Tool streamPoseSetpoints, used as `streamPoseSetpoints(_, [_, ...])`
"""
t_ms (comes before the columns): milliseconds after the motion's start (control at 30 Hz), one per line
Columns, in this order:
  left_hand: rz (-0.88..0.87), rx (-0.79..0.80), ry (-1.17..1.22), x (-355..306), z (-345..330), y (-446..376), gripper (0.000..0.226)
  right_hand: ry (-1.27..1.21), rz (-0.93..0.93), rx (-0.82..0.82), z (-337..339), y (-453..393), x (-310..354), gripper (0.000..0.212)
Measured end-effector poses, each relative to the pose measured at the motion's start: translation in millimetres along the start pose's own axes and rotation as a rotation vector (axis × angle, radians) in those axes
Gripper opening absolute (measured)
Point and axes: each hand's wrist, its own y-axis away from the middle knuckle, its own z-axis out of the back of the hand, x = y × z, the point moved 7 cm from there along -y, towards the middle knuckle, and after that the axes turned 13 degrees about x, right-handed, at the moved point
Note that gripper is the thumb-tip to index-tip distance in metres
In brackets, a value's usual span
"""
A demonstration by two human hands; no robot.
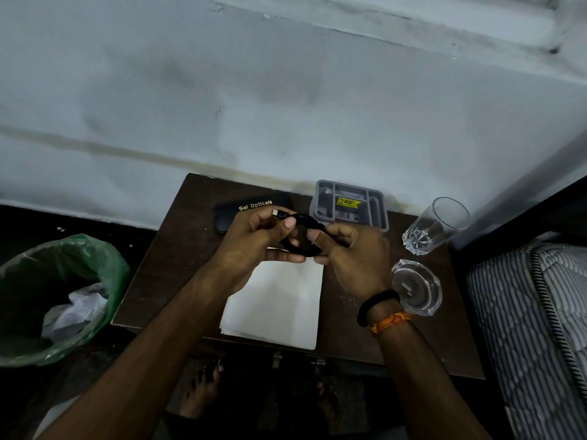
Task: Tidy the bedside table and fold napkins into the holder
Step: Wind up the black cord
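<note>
Both hands meet above the middle of the dark wooden bedside table (165,268), holding a coiled black cable (305,222). My left hand (257,242) pinches the end with the silver plug between thumb and fingers. My right hand (349,255) grips the other side of the coil. Under the hands lies a stack of white napkins (279,306), flat, reaching to the table's front edge. A grey compartment holder (351,204) with a yellow sticker stands at the back of the table.
A black glasses case (251,206) lies at the back left, partly behind my left hand. A clear drinking glass (435,225) and a glass ashtray (416,287) stand at the right. A green-lined bin (60,296) holds crumpled paper at the left. A striped mattress (527,312) borders the right.
</note>
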Motion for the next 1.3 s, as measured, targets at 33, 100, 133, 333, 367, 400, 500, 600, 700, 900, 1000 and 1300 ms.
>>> streamPoseSetpoints(33, [0.03, -0.003, -0.016, 2, 2, 0, 0.022, -0.008, -0.005, 0.003, -1, 0, 0, 0.011])
streamPoseSetpoints(100, [0.09, -0.01, -0.012, 6, 6, 1, 0.022, -0.006, -0.003, 0.001, -5, 0, -3, 0.014])
streamPoseSetpoints(133, [0.119, -0.016, 0.001, 8, 9, 2, 0.022, -0.004, -0.004, -0.005, -7, -1, -5, 0.016])
streamPoseSetpoints(333, [0.28, -0.162, 0.106, 25, 35, 13, 0.021, -0.062, -0.124, 0.154, -36, -17, -19, 0.028])
streamPoseSetpoints(367, [0.286, -0.181, 0.11, 25, 40, 14, 0.018, -0.079, -0.144, 0.182, -42, -19, -19, 0.028])
streamPoseSetpoints(400, [0.287, -0.195, 0.112, 25, 44, 16, 0.015, -0.099, -0.155, 0.194, -48, -21, -19, 0.031])
streamPoseSetpoints(500, [0.284, -0.246, 0.141, 25, 56, 21, 0.007, -0.242, -0.174, 0.202, -62, -23, -15, 0.029])
streamPoseSetpoints(600, [0.304, -0.315, 0.163, 26, 66, 26, 0.007, -0.288, -0.178, 0.19, -72, -26, -10, 0.028])
streamPoseSetpoints(700, [0.346, -0.389, 0.196, 30, 75, 30, 0.008, -0.17, -0.171, 0.158, -76, -31, -12, 0.036])
streamPoseSetpoints(900, [0.351, -0.409, 0.298, 39, 68, 26, 0.017, -0.014, -0.192, 0.216, -77, -30, -13, 0.048])
streamPoseSetpoints(1000, [0.337, -0.423, 0.31, 42, 62, 19, 0.03, 0.098, -0.171, 0.203, -69, -29, -14, 0.039])
streamPoseSetpoints(1300, [0.376, -0.383, 0.15, 46, 42, -4, 0.01, 0.215, -0.133, 0.183, -52, -25, -21, 0.03])
